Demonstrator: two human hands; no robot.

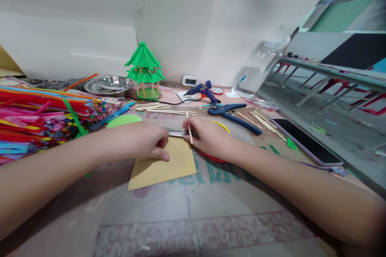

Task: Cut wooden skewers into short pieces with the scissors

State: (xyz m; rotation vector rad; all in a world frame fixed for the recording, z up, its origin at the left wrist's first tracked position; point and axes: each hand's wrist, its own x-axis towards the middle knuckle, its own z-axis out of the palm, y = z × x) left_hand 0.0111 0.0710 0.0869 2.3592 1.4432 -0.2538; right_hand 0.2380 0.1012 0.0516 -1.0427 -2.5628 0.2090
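Note:
My left hand (144,140) presses down on the far edge of a tan cardboard piece (169,166) and on the end of a metal ruler (176,133) lying across it. My right hand (211,136) holds a thin wooden stick (189,131) upright against the ruler's other end. A red and yellow object (221,127) lies partly hidden under the right hand. Both hands meet at the middle of the table.
Packs of coloured pipe cleaners (39,116) fill the left. A green paper pagoda (144,70), a steel bowl (109,85), a blue glue gun (202,90), blue cutters (233,114), loose sticks (164,108) and a phone (306,141) lie behind and right.

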